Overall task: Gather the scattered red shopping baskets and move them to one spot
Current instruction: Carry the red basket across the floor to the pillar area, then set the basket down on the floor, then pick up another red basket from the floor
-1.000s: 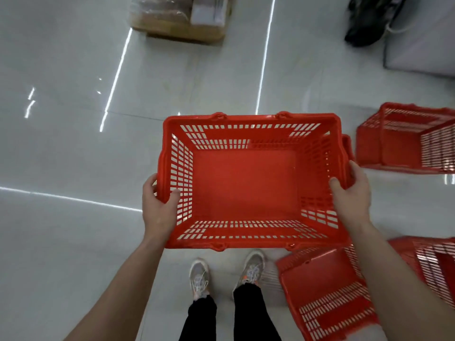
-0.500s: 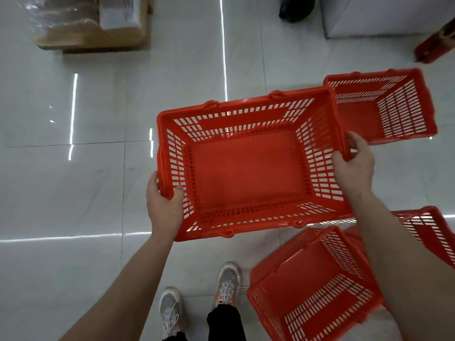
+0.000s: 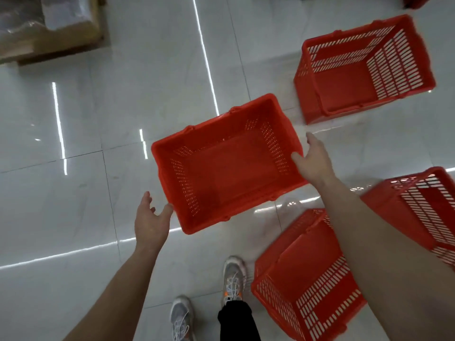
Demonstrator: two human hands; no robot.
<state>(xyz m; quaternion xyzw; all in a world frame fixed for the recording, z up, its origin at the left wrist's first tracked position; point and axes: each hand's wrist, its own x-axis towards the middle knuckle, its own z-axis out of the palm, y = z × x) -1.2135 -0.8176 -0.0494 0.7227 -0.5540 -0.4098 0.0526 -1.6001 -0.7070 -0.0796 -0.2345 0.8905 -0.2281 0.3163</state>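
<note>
Both hands are spread wide, gripping nothing. The left hand (image 3: 150, 222) has its thumb at the near-left corner of the red slotted plastic shopping basket (image 3: 226, 168), and the right hand (image 3: 314, 161) is at its right rim. The basket hangs askew over the glossy white tiled floor (image 3: 73, 193). An upright red basket (image 3: 364, 70) and two tipped red baskets (image 3: 307, 279) (image 3: 418, 205) crowd the right. Bare tiles stretch leftward.

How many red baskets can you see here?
4: middle basket, upper-right basket, right-edge basket, lower-right basket lying tipped over. A red sliver at the top edge may be a fifth.
</note>
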